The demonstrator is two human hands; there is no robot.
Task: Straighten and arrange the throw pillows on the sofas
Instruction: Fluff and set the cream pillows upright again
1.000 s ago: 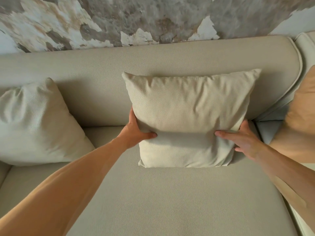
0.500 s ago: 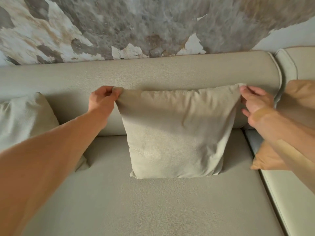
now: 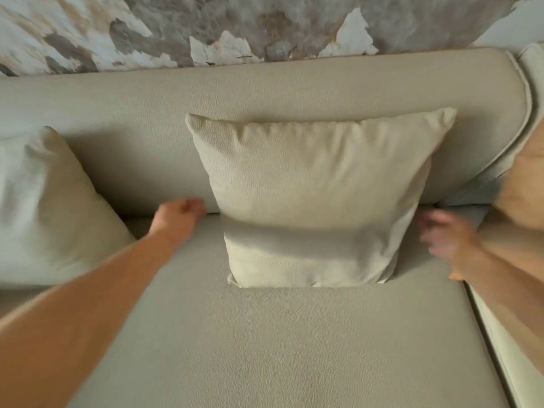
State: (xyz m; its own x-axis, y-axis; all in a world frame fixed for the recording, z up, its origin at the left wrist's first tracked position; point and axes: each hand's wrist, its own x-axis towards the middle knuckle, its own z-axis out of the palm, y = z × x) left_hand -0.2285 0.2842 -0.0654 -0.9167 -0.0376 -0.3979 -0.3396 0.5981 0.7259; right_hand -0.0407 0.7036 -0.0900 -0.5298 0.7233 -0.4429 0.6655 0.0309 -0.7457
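A beige square throw pillow (image 3: 315, 195) stands upright against the backrest of the beige sofa (image 3: 265, 348), in the middle of the seat. My left hand (image 3: 179, 216) is just left of the pillow's lower edge, fingers curled into a loose fist, holding nothing and apart from the pillow. My right hand (image 3: 444, 240) is just right of the pillow, blurred by motion, fingers spread and empty. A second beige pillow (image 3: 50, 207) leans at the left. A tan pillow (image 3: 521, 184) sits at the right edge.
The sofa backrest (image 3: 265, 95) runs across the view under a mottled grey and white wall (image 3: 206, 28). A second sofa section (image 3: 500, 343) joins at the right, with a dark seam between the seats.
Both hands have let go of the middle pillow's top corners and dropped down beside its lower half. The pillow now stands alone against the backrest.
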